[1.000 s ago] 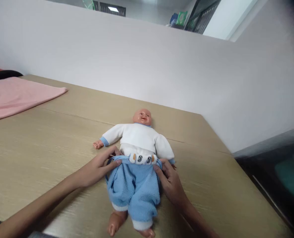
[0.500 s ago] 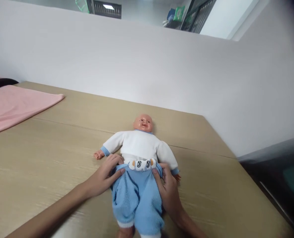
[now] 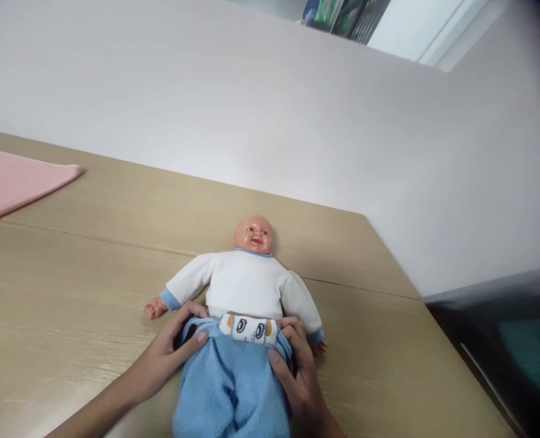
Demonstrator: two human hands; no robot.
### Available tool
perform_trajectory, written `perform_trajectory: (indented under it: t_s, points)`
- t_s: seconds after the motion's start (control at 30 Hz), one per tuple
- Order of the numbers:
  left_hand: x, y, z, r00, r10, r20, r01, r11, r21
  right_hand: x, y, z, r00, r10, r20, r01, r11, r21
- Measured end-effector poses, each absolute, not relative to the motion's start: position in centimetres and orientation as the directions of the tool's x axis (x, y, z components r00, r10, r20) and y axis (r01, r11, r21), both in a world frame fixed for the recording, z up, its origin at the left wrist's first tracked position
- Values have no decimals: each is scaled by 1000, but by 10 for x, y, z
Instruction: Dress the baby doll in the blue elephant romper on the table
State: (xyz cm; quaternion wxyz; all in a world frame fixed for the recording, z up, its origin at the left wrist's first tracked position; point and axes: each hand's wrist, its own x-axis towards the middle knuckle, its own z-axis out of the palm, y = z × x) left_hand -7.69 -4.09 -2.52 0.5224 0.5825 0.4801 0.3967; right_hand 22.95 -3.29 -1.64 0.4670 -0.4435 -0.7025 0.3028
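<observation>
A baby doll (image 3: pixel 247 280) lies on its back on the wooden table (image 3: pixel 92 255), head away from me. It wears a white top with blue cuffs and light blue fleece trousers (image 3: pixel 231 386). My left hand (image 3: pixel 169 353) pinches the trousers' waistband at the doll's right hip. My right hand (image 3: pixel 295 371) grips the waistband at the other hip, thumb on the front. A white patch with cartoon eyes (image 3: pixel 248 328) shows at the waist between my hands. The doll's legs run out of the bottom of the picture.
A pink cloth (image 3: pixel 14 182) lies at the table's far left. A white partition wall (image 3: pixel 252 109) stands right behind the table. The table's right edge drops off toward a dark floor area (image 3: pixel 502 353).
The view has dropped and shifted, so the doll's feet have left the picture. Both hands still hold the waistband, which now sits a little higher at the doll's waist.
</observation>
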Motion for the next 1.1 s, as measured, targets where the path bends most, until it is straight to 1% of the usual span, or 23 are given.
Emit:
perform_trajectory:
  t_s: [0.1,0.17,0.23,0.3,0.33,0.4,0.5,0.6,0.7,0.73,0.8,0.87,0.9,0.93,1.0,1.1]
  points:
    - [-78,-47,-30,213,970,118,184,-158,970,232,-34,-15,-191,886,424,404,464,-788]
    - [-78,-49,-32,204,963,178,226,-223,948,233,-35,-14,-157,879,450,443,470,-763]
    - [-78,-50,-32,200,965,168,234,-213,949,232,-35,-14,-142,861,488,435,497,-750]
    - [-76,-49,-32,189,974,127,188,-163,969,230,-33,-15,-147,850,505,382,520,-764]
    - [-76,-48,-32,177,979,103,154,-131,979,229,-31,-15,-133,859,494,360,506,-783]
    - [-75,-46,-31,128,990,58,103,-71,992,226,-26,-17,-59,903,425,353,417,-838]
    - [-75,-40,-28,42,999,6,120,-11,993,224,-19,-19,39,964,265,358,234,-904]
    - [-75,-37,-25,23,999,-43,147,39,988,227,-21,-22,35,989,143,321,125,-939]
    - [-74,-41,-23,76,995,-61,151,49,987,235,-32,-27,17,996,85,272,78,-959]
    - [-73,-44,-22,100,994,-52,151,37,988,239,-37,-30,22,998,57,241,50,-969]
    - [-72,-48,-23,130,990,-50,134,32,990,246,-43,-36,69,996,-61,142,-70,-987]
    - [-72,-51,-25,131,987,-90,74,80,994,253,-46,-41,111,969,-220,23,-224,-974]
    - [-72,-51,-26,133,985,-111,32,108,994,255,-45,-42,124,955,-271,-22,-270,-963]
    - [-73,-51,-28,138,983,-124,-10,126,992,256,-43,-41,127,948,-291,-43,-288,-957]
    - [-75,-47,-30,140,982,-124,-58,133,989,255,-37,-37,101,962,-255,-9,-255,-967]
    - [-81,-41,-32,110,987,-117,-48,123,991,254,-26,-24,44,994,-103,137,-109,-985]
